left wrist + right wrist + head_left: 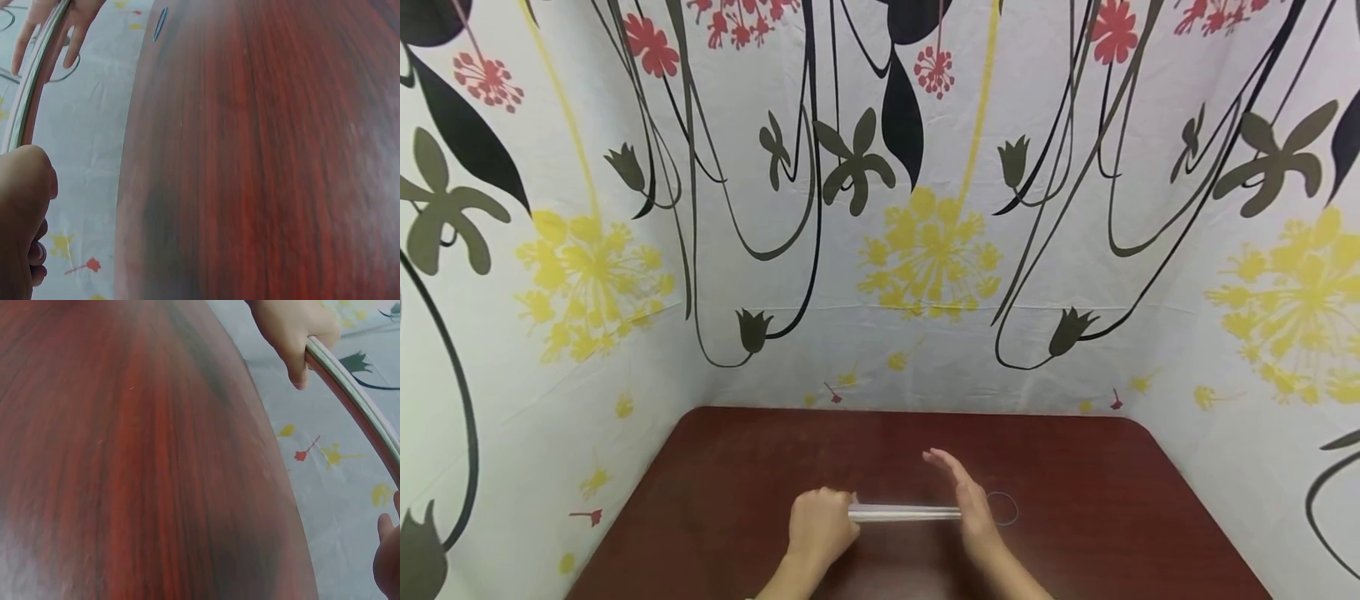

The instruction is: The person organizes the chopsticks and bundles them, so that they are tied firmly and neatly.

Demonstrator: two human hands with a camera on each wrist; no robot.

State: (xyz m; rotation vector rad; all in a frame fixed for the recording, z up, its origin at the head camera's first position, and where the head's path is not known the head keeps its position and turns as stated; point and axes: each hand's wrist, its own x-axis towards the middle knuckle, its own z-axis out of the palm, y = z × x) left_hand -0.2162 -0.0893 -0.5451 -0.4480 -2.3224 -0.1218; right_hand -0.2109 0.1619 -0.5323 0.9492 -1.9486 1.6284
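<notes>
In the head view my left hand [822, 521] grips one end of a bundle of thin white sticks [906, 512]. The bundle lies level between my two hands. My right hand [973, 508] is held upright with straight fingers, its palm against the bundle's other end. Seen in the left wrist view, the left fingers [37, 253] curl round the white bundle [31, 94]. A thin dark ring, like a rubber band [1017, 508], lies on the table just right of my right hand; it also shows in the left wrist view.
The dark red-brown table [760, 450] has rounded far corners and a wood grain. White cloth [865, 367] printed with flowers and stems hangs behind it and along both sides.
</notes>
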